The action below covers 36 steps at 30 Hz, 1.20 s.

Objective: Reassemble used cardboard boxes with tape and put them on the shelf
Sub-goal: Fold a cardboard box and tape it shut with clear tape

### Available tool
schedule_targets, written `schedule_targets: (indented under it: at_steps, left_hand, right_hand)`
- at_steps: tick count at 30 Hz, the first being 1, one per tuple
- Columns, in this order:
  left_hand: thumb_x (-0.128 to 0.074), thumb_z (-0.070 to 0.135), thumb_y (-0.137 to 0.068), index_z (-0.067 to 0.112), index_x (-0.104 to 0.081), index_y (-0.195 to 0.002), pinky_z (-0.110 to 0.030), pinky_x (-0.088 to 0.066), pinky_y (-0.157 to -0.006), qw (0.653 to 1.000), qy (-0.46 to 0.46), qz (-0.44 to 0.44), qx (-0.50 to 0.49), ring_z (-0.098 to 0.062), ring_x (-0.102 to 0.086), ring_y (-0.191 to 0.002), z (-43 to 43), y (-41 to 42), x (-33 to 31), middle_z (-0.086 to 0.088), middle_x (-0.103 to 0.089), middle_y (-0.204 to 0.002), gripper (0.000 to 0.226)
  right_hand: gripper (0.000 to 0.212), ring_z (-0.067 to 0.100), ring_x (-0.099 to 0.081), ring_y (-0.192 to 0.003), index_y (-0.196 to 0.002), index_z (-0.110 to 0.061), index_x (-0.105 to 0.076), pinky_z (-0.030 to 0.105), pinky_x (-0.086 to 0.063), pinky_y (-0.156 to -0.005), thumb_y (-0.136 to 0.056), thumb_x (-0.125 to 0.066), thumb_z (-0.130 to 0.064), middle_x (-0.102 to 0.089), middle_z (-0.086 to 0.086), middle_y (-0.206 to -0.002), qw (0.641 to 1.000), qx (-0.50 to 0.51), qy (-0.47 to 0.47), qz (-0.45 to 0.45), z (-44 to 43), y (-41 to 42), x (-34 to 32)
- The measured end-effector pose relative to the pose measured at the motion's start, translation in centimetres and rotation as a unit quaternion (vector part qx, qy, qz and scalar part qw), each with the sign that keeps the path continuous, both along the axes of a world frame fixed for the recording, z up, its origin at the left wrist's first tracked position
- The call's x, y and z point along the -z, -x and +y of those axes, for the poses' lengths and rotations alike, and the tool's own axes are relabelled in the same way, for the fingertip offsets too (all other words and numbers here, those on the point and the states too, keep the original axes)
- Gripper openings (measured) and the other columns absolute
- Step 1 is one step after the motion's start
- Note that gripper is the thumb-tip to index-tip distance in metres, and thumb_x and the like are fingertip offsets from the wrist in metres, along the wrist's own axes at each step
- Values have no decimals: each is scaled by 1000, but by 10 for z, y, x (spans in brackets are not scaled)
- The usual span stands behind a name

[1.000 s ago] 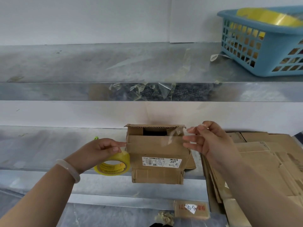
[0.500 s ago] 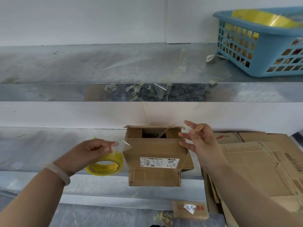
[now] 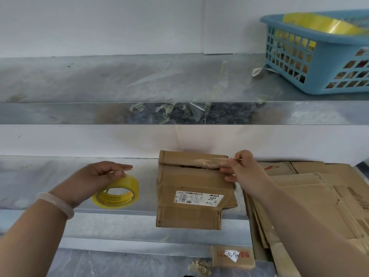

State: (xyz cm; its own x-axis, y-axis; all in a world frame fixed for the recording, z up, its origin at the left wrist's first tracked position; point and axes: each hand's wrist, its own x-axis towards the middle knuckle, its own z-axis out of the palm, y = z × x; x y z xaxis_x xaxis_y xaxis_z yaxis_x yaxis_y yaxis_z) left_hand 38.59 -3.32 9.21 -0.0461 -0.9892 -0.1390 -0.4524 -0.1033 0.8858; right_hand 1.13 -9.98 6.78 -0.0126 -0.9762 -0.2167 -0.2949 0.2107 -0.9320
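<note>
A small brown cardboard box (image 3: 191, 184) with a white shipping label stands on the lower metal shelf (image 3: 50, 176), its bottom flap hanging over the shelf's front edge. Its top flaps are folded shut with a narrow gap, and a strip of clear tape (image 3: 209, 161) lies across the right part of that seam. My right hand (image 3: 242, 168) pinches the right end of the strip at the box's top right corner. My left hand (image 3: 99, 176) rests on a yellow roll of tape (image 3: 116, 193) lying on the shelf left of the box, fingers relaxed over its top.
A stack of flattened cardboard boxes (image 3: 311, 196) fills the shelf at the right. On the upper shelf (image 3: 99, 80) a blue plastic basket (image 3: 319, 56) holds yellow tape. Scraps of clear tape hang from the upper shelf's front edge. A small cardboard piece (image 3: 232, 255) lies on the floor below.
The box's top flaps went from open to folded shut, and the tape strip now lies on the seam. My left hand moved the roll left, away from the box.
</note>
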Motion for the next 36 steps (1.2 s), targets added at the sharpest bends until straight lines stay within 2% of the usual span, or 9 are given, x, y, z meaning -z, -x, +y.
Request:
schedule_targets:
  at_steps: [6,8,9,11,14,17,20,26,36]
  left_hand:
    - [-69,56,-65,37,-77,-89,-23,-45,-85,1000,-14,-18,-13,-7,-64,-105,-10,2,4,19,-71,-111,32]
    - [-73,37,-81,35,-77,-87,-22,-44,-83,999,-19,-24,-22,-7,-65,-103,-14,2,4,18,-72,-108,7]
    - [-72,26,-88,34,-78,-86,-22,-44,-83,999,-18,-28,-23,-7,-65,-102,-17,1,3,17,-73,-106,10]
    - [-68,17,-91,33,-79,-88,-22,-46,-83,998,-17,-46,-30,-7,-66,-99,-22,-3,2,16,-74,-103,20]
    - [-72,22,-88,33,-78,-85,-25,-49,-88,997,-21,-69,-24,-6,-68,-92,-29,-5,-6,12,-75,-97,12]
    - [-68,13,-90,28,-77,-76,-24,-47,-79,994,-6,-106,-12,-3,-66,-81,-38,-2,-10,9,-75,-87,22]
    - [-68,15,-90,26,-76,-79,-19,-46,-77,989,-8,-150,13,-5,-65,-84,-48,6,-14,12,-73,-85,17]
    - [-70,24,-89,28,-73,-81,-14,-43,-71,971,-39,-231,49,-5,-63,-87,-65,15,-7,10,-71,-87,9]
    - [-71,26,-88,31,-73,-79,-19,-45,-75,960,-47,-268,69,-5,-63,-87,-75,19,5,11,-72,-87,11]
  right_hand:
    - [11,7,-63,-92,-95,-21,-40,30,-56,-71,-103,-45,-23,-68,-10,-99,987,-52,7,149,3,2,-7]
    - [10,6,-61,-89,-96,-19,-40,28,-52,-68,-104,-44,-24,-67,-13,-96,984,-59,3,167,3,1,-7]
    - [10,8,-61,-88,-97,-18,-41,30,-53,-71,-104,-45,-25,-67,-10,-95,985,-53,-3,165,4,1,-9]
    - [10,12,-63,-89,-101,-16,-44,35,-56,-77,-103,-46,-26,-68,-3,-96,989,-39,-21,144,4,1,-10]
    - [13,8,-65,-91,-108,-11,-45,27,-54,-68,-105,-44,-24,-68,-4,-99,996,-26,-44,74,7,2,-13]
    - [15,12,-69,-96,-111,-9,-45,33,-57,-76,-106,-42,-23,-73,1,-105,998,-5,-63,-11,7,3,-9]
    - [15,15,-72,-93,-111,-8,-48,33,-57,-73,-106,-43,-21,-76,6,-101,993,32,-80,-79,7,6,-5]
    - [18,18,-73,-94,-114,-6,-49,34,-59,-74,-107,-40,-20,-78,3,-93,985,42,-94,-136,10,10,-9]
    - [27,23,-75,-87,-130,-5,-40,39,-62,-74,-107,-39,-18,-76,13,-93,963,81,-144,-214,12,10,-3]
